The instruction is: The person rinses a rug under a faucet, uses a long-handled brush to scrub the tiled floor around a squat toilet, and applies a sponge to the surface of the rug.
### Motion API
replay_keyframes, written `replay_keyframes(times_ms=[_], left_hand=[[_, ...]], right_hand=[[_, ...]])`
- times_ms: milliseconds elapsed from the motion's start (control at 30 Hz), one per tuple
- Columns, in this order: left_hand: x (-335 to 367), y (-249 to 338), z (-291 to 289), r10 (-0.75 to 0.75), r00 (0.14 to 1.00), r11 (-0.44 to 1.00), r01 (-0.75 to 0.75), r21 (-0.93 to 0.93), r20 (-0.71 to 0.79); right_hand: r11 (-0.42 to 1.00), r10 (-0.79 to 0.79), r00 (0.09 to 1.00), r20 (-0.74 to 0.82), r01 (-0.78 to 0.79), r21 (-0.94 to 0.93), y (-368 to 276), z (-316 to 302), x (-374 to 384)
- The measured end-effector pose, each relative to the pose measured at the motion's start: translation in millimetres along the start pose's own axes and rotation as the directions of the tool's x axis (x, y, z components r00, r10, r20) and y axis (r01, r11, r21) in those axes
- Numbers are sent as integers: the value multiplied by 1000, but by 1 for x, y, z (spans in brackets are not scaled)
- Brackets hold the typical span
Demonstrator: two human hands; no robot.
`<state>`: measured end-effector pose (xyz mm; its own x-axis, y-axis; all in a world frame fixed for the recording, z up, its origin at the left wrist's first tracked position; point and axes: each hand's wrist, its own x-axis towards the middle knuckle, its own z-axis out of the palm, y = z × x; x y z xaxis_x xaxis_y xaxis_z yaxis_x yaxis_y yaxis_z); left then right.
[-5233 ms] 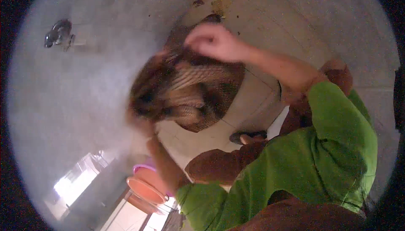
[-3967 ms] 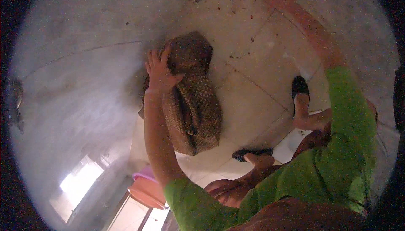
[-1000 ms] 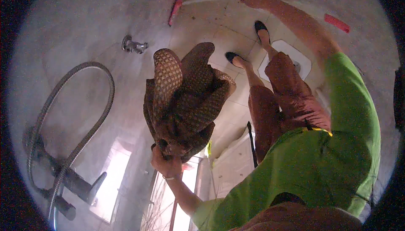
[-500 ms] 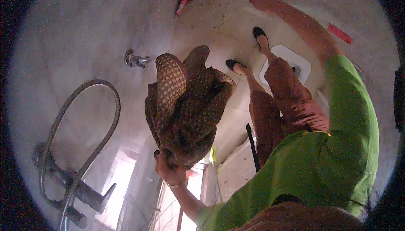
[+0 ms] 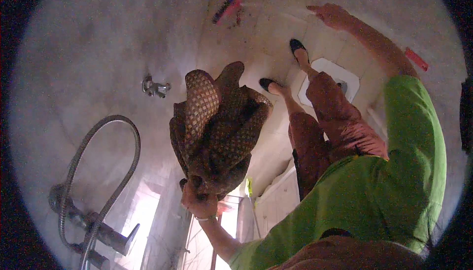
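Note:
A bunched brown checked mat [image 5: 221, 127], with rounded ends sticking up, hangs in front of the wall. My left hand [image 5: 199, 201] is closed around its gathered lower end. My right arm stretches out to the far right. At its end my right hand [image 5: 335, 16] has curled fingers, with the index finger reaching forward along a thin pale handle. That handle appears to run from a floor brush [image 5: 227, 6] with a pink head and dark bristles to a red end piece [image 5: 417, 59]. Dim light hides the exact grip.
A chrome tap [image 5: 155, 87] juts from the grey wall at left. Below it a metal shower hose [image 5: 136, 142] loops from a mixer [image 5: 106, 235]. A white squat toilet [image 5: 320, 68] is set in the tiled floor behind my legs. A bright doorway lies at the bottom.
My right hand has moved right and nearer, and the brush head and red end piece have shifted right with it. My left hand keeps its hold on the mat. The view has tilted slightly.

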<state>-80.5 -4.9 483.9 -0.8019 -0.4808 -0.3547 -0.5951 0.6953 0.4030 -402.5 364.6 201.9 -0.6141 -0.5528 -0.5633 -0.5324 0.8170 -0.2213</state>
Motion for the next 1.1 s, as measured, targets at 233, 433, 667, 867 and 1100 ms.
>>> replay_keyframes(times_ms=[233,433,667,867,1100], left_hand=[[6,-10,9,254,961,966,-247,75,-111],[7,5,8,210,972,978,-207,40,-109],[7,2,8,179,983,981,-176,77,-38],[-1,-9,-4,190,981,980,-187,71,-47],[-13,-28,-4,122,991,987,-126,-94,-55]], right_hand=[[969,176,982,-64,-162,184,-4,41,99],[995,-9,994,-106,20,96,19,66,49],[990,7,994,-107,9,141,-6,52,86],[995,94,988,123,-95,2,-39,92,24],[982,189,959,212,-178,-69,-14,29,-118]])
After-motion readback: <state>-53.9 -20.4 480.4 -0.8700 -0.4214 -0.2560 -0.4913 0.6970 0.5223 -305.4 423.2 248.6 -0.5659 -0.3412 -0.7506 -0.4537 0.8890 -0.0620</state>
